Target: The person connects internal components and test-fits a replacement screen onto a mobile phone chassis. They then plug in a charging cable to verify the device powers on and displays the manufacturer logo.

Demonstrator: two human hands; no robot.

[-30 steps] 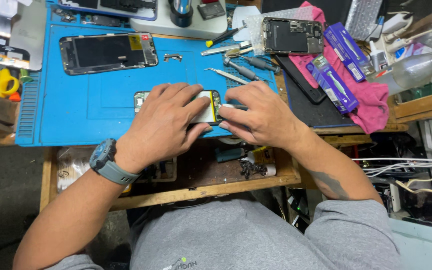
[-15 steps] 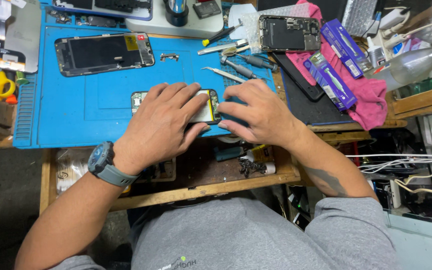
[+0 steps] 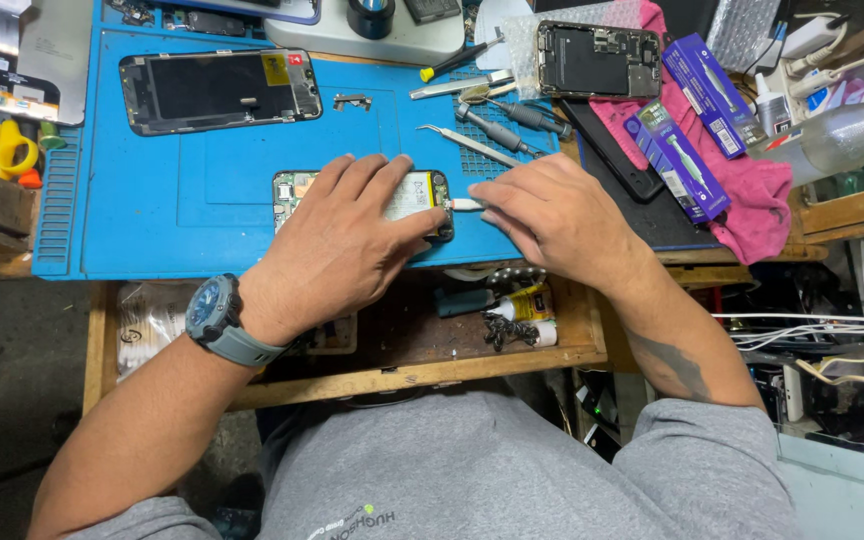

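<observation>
Phone chassis [image 3: 422,192], opened with battery exposed, lies on the blue work mat [image 3: 152,210] near its front edge. The left hand [image 3: 337,245] rests flat on the chassis, fingers spread, gripping nothing. The right hand [image 3: 552,215], just right of the chassis, pinches a thin white tool [image 3: 467,204] whose tip touches the chassis edge.

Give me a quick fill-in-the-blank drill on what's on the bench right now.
1. The left hand presses flat on the opened phone, which lies on the ____ work mat.
2. The wrist with the watch is the ____ one.
3. The right hand holds a thin white tool at the phone's ____ end.
4. The two purple boxes lie on a ____ cloth.

Missing words: blue; left; right; pink
</observation>
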